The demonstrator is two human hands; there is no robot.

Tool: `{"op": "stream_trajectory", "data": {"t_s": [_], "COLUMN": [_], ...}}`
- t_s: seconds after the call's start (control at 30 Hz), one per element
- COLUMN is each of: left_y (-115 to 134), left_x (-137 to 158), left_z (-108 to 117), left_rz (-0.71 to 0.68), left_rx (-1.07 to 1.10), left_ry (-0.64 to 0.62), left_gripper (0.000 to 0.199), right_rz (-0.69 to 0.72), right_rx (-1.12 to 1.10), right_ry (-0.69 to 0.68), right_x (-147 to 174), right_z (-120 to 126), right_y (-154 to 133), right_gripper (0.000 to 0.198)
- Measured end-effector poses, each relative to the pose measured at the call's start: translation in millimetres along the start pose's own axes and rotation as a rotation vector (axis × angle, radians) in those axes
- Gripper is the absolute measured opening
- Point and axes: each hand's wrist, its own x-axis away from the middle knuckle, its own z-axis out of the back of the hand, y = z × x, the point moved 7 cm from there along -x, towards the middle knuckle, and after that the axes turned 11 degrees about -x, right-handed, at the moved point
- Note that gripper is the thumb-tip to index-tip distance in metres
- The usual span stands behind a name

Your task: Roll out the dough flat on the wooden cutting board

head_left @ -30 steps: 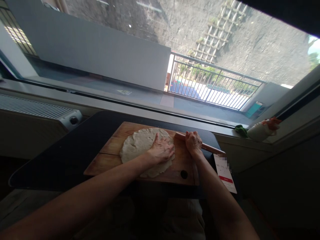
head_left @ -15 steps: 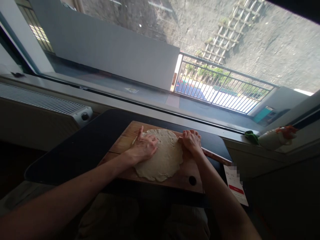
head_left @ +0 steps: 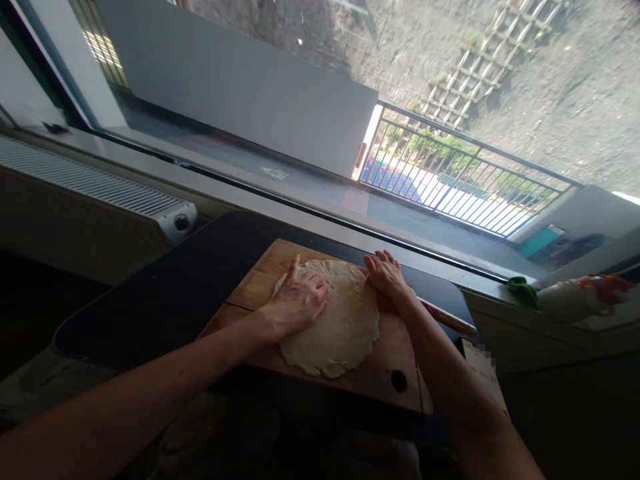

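A thin, round, pale sheet of dough [head_left: 345, 327] with an uneven edge lies on a wooden cutting board [head_left: 257, 267]. My left hand [head_left: 300, 300] rests flat on the left part of the dough, thumb and fingers apart. At the dough's upper right edge is my right hand [head_left: 385, 272], its fingers stretched out. A wooden rolling pin [head_left: 447, 317] slants away to the right from beneath my right wrist. Its near end is hidden, and whether my right palm touches it I cannot tell.
The board lies on a dark table [head_left: 150, 293] by a large window. To the left stands a radiator [head_left: 165, 217]. A phone [head_left: 483, 373] lies beside my right forearm. On the sill at right are a green cloth-like item [head_left: 523, 291] and a white jug-like object [head_left: 563, 300].
My right hand's fingers have straightened from a more curled pose. My left hand stays flat on the dough. The whole view has shifted, so the table sits slightly further right.
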Motion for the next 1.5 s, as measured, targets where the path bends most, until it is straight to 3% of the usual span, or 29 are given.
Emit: {"op": "stream_trajectory", "data": {"t_s": [0.2,0.37,0.43,0.6,0.67,0.73,0.8,0.87,1.03,1.2,1.37,1.5], "left_y": [0,0,0,-1,-1,-1,0,-1,0,0,1,2], "left_x": [1,0,0,2,2,2,2,2,2,2,3,2], "left_z": [2,2,3,5,5,4,2,2,2,3,3,3], "left_rz": [-0.006,0.008,0.008,0.012,0.009,0.002,-0.001,0.003,0.003,-0.005,0.002,-0.003], "left_rx": [0.03,0.025,0.026,0.029,0.026,0.024,0.021,0.018,0.006,-0.014,-0.029,-0.04], "left_ry": [0.003,-0.016,-0.019,-0.006,-0.005,-0.005,0.0,0.009,0.021,0.025,0.012,-0.007], "left_gripper": [0.026,0.026,0.026,0.026,0.026,0.026,0.026,0.026,0.026,0.027,0.028,0.029], "right_rz": [0.218,0.005,-0.031,0.23,0.294,0.194,0.008,-0.087,0.128,-0.013,0.078,-0.093], "right_rx": [0.042,0.017,-0.018,-0.087,-0.148,-0.174,-0.13,-0.063,-0.027,-0.069,-0.043,-0.093], "right_ry": [0.11,0.024,-0.022,0.036,0.026,0.095,0.195,0.237,0.303,0.375,0.284,0.257], "right_x": [52,6,3,74,90,86,75,70,79,72,52,18], "right_z": [-9,-2,-3,-9,-10,-5,-1,-1,0,12,7,9], "right_y": [-30,-7,-8,-40,-35,-10,20,34,14,21,-7,1], "right_gripper": [0.06,0.057,0.059,0.064,0.057,0.054,0.056,0.057,0.042,0.046,0.039,0.036]}}
